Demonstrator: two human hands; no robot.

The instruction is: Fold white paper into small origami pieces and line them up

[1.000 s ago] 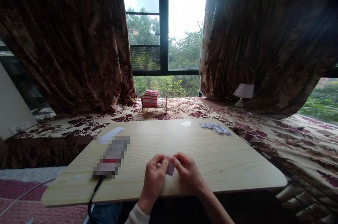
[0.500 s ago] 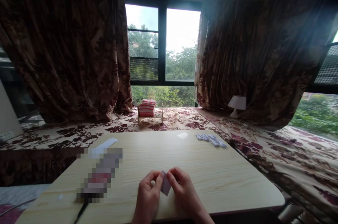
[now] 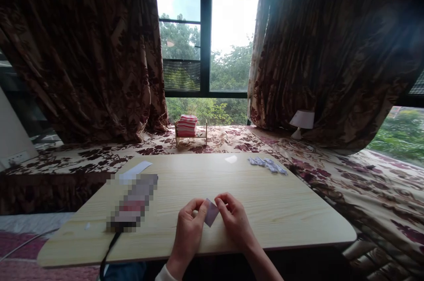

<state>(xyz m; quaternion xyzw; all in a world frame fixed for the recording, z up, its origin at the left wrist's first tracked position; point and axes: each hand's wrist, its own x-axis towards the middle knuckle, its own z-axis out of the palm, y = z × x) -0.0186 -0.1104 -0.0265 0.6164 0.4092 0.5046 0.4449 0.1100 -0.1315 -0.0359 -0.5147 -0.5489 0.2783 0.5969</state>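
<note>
A small pale purple-grey square of paper (image 3: 211, 213) is held up over the near part of the table, one corner pointing down. My left hand (image 3: 188, 230) pinches its left side between thumb and fingers. At its upper right corner, my right hand (image 3: 234, 218) has thumb and forefinger closed on the edge; the other fingers are curled in. Several small folded paper pieces (image 3: 267, 165) lie in a cluster at the table's far right.
On the pale wooden table (image 3: 291, 214), a white paper strip (image 3: 137, 169) lies far left, beside a blurred-out object (image 3: 132, 203) with a black cord (image 3: 107, 252). A paper scrap (image 3: 87, 226) is near the left edge. Beyond stand striped folded cloths (image 3: 187, 126) and a lamp (image 3: 302, 119).
The view has tilted down a little. The paper has turned so more of its face shows, and my right hand has shifted slightly right, towards its corner.
</note>
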